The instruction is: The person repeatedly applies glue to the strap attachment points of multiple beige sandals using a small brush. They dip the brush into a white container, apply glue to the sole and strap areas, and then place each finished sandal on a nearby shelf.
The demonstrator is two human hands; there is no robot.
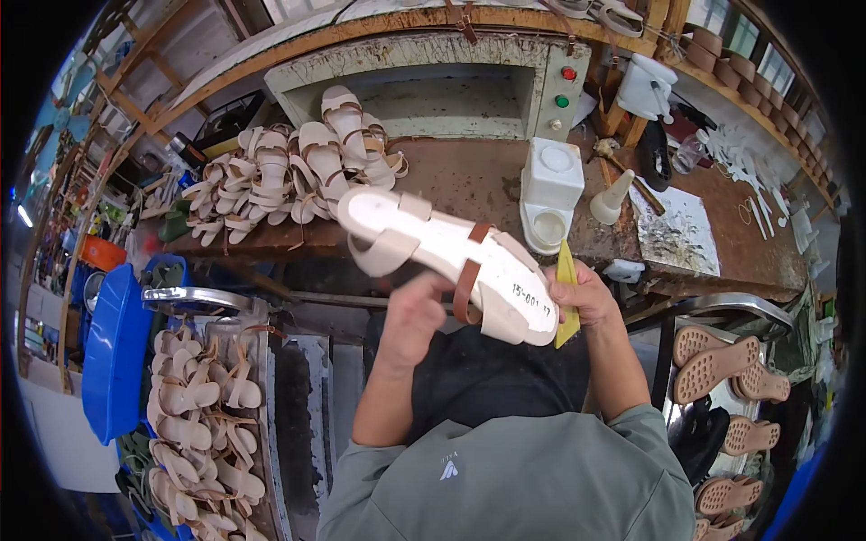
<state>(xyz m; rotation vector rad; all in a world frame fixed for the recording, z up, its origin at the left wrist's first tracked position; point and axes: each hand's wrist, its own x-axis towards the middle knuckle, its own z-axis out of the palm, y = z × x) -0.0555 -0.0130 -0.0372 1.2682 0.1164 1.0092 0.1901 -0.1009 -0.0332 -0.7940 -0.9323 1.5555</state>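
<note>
Sandal (442, 257) near brown workbench (460, 176), windows (745, 38) beyond

Black printed code (532, 298) on the sandal (444, 256), white lettered logo (449, 467) on the shirt (532, 469)

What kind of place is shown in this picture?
Probably a shoemaking workshop: cream strappy sandals heaped on a worn brown bench, tan patterned soles at right, and a pale-green metal cabinet with coloured buttons.

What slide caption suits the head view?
Right grip holding a yellow strip at one end of a beige sandal, workbench beyond.
</note>
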